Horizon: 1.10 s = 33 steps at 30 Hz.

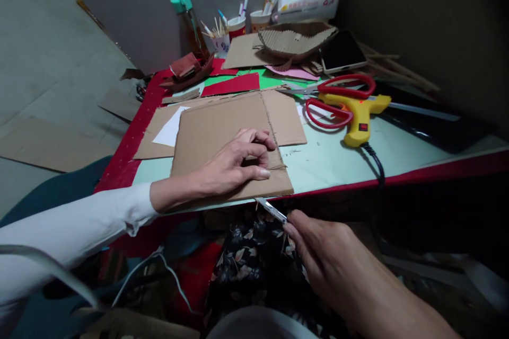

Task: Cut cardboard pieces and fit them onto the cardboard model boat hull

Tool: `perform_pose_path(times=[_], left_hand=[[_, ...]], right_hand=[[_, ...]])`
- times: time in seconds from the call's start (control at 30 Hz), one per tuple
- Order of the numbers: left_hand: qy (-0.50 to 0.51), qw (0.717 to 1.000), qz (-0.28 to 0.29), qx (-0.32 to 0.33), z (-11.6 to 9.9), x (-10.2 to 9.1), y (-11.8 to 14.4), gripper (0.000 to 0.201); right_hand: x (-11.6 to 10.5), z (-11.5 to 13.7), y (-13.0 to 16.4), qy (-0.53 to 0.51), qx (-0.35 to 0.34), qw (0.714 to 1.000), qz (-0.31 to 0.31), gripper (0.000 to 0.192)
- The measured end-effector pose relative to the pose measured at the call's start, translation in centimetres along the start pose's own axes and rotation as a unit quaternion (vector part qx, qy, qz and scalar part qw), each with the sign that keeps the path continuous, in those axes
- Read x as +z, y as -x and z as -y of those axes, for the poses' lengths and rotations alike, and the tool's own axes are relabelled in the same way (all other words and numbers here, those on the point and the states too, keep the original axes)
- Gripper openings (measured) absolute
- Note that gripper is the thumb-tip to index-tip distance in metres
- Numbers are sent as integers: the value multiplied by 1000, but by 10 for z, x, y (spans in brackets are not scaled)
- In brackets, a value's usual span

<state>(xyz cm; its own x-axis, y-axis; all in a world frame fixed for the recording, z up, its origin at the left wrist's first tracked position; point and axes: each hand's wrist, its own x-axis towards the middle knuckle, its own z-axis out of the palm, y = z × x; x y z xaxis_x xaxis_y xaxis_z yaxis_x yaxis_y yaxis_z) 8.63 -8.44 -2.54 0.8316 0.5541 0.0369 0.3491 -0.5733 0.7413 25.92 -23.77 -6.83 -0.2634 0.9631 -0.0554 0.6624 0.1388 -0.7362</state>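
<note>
My left hand presses flat on a brown cardboard sheet lying on the table, fingers curled near a cut line running down the sheet. My right hand is below the table's front edge, gripping a thin metal blade, a utility knife, whose tip meets the cardboard's near edge. A second cardboard piece lies beside the cut, to the right.
A yellow glue gun with a black cord and red-handled scissors lie at right. Coloured paper, a corrugated cardboard shape, a phone, cups of sticks and a bottle crowd the back. More cardboard lies on the floor at left.
</note>
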Motion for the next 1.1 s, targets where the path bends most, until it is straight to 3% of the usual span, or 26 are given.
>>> perform_pose_path(times=[0.17, 0.33, 0.47, 0.73, 0.97, 1.1], left_hand=[[-5, 1000, 20, 2, -2, 0, 0, 15], [-3, 1000, 3, -1, -1, 1, 1, 15], [-4, 1000, -3, -2, -2, 1, 1, 16], [3, 1000, -14, 2, -2, 2, 2, 16], [18, 1000, -19, 13, -1, 4, 3, 21], [26, 999, -16, 17, 1, 4, 3, 19]], right_hand=[[-3, 7, -11, 24, 10, 999, 28, 27], [1, 10, -9, 0, 22, 999, 44, 29], [6, 4, -1, -10, 23, 999, 33, 29], [8, 12, -18, 12, -14, 1000, 10, 24], [17, 8, -1, -4, 19, 1000, 20, 27], [15, 13, -13, 20, 2, 1000, 22, 25]])
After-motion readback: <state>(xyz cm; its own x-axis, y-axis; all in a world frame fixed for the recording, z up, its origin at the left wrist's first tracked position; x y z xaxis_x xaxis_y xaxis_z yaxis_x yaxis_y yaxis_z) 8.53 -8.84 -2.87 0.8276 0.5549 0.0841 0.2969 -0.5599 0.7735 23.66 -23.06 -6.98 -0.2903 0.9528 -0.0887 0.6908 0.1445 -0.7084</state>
